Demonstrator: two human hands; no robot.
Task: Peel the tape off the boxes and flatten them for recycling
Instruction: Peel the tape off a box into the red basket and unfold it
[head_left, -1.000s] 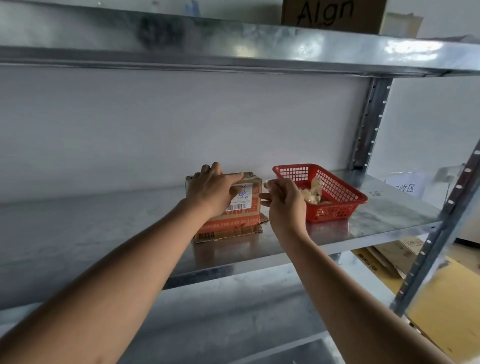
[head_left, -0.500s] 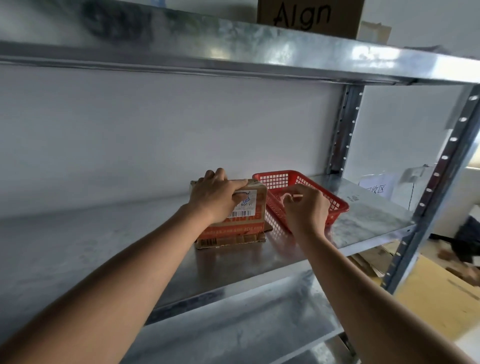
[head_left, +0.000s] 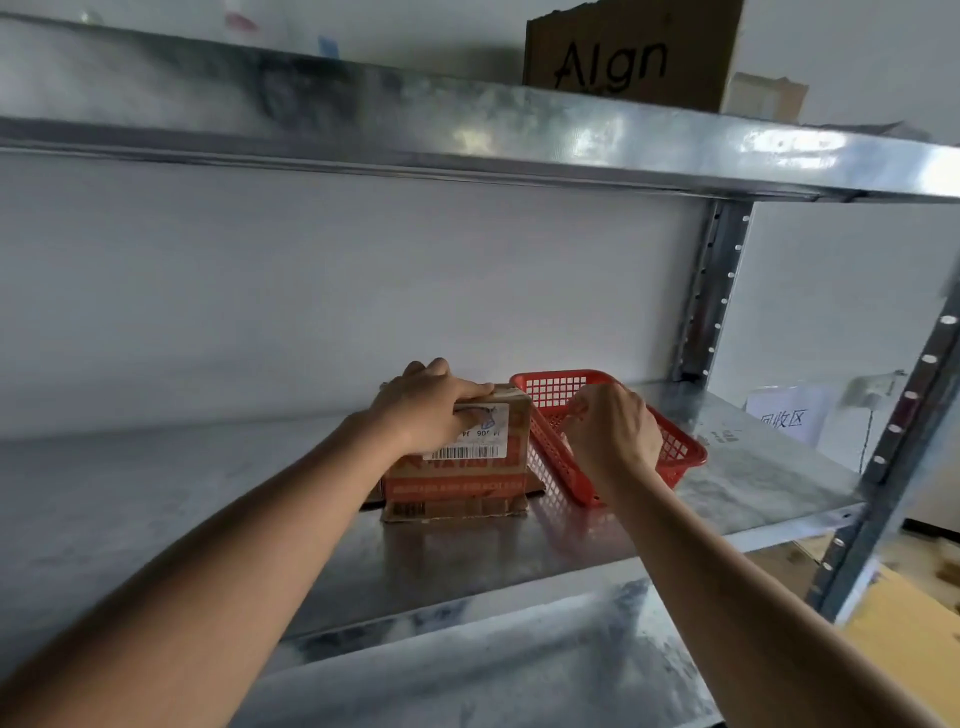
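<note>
A small brown cardboard box (head_left: 457, 475) with a white barcode label and red print stands on the metal shelf (head_left: 519, 540). My left hand (head_left: 428, 408) grips its top, thumb along the front edge and fingers curled over the back. My right hand (head_left: 613, 431) hovers over the red plastic basket (head_left: 680, 449) just right of the box. Its fingertips are pinched together, pointing down into the basket, on what looks like a small piece of tape, mostly hidden by the hand.
An upper metal shelf (head_left: 519, 130) hangs overhead, carrying a cardboard box marked "Algn" (head_left: 623, 57). Shelf posts (head_left: 711, 291) rise at the right. A white paper sign (head_left: 784, 418) is behind the shelf's right end, and flat cardboard (head_left: 893, 618) lies on the floor below.
My right hand moved from beside the box's right edge to over the red basket. My left hand stayed on the box top. The camera shifted.
</note>
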